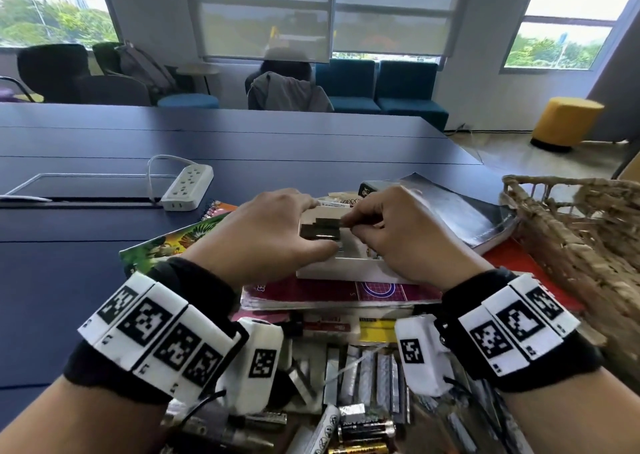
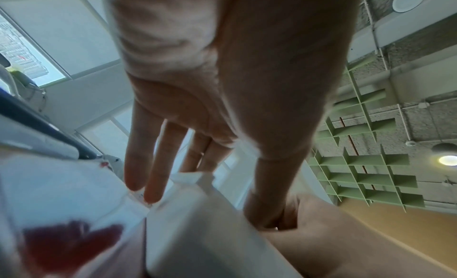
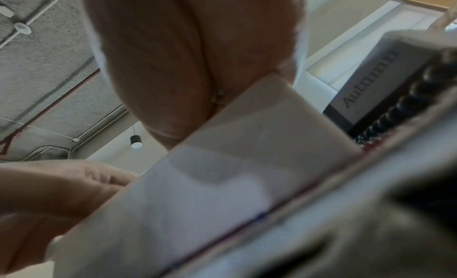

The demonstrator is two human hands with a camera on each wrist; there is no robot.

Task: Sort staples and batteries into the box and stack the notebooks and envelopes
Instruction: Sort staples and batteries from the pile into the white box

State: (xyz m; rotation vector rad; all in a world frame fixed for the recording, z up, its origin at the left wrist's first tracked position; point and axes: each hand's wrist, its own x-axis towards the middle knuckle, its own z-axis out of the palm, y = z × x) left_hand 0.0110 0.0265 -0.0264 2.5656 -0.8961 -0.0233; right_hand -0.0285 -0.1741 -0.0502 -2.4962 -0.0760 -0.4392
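A white box (image 1: 346,270) sits on a magenta notebook (image 1: 311,294) that tops a pile. Dark staple strips (image 1: 320,233) lie inside the box. My left hand (image 1: 322,225) holds the box's left side, its fingers (image 2: 138,165) down the outside of the box wall (image 2: 197,233) and its thumb reaching inside. My right hand (image 1: 348,225) pinches one staple strip over the box's middle. Loose staple strips (image 1: 363,374) and batteries (image 1: 367,431) lie near the table's front edge, below my wrists. The right wrist view shows only the palm and the blurred box side (image 3: 197,194).
A green illustrated notebook (image 1: 166,242) lies left of the pile, a grey-black book (image 1: 460,214) and a red cover (image 1: 512,263) to the right. A woven basket (image 1: 571,232) stands at the right edge. A white power strip (image 1: 188,187) lies behind on the blue table.
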